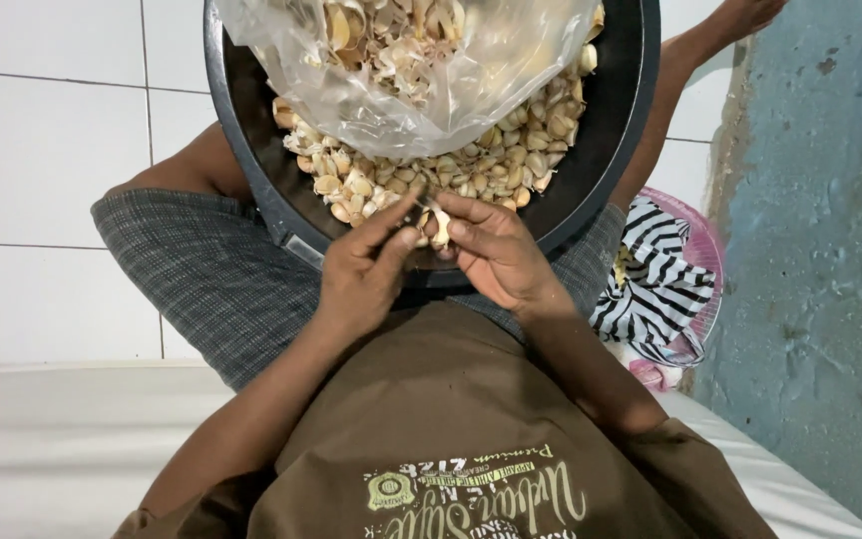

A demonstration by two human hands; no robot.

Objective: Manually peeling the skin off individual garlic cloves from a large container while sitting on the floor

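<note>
A black round basin point(606, 120) rests on my lap, filled with pale garlic cloves point(491, 165). A clear plastic bag point(511, 60) holding papery garlic skins lies inside it at the far side. My left hand point(361, 269) grips a small knife whose thin blade points at a garlic clove point(439, 228). My right hand point(496, 250) pinches that clove between thumb and fingers, just above the basin's near rim. Both hands touch at the clove.
White floor tiles point(42, 150) lie to the left, a rough blue-grey wall point(820, 260) to the right. A pink basket point(705, 260) with a black-and-white striped cloth point(655, 284) sits by my right knee. I sit on a white ledge point(62, 439).
</note>
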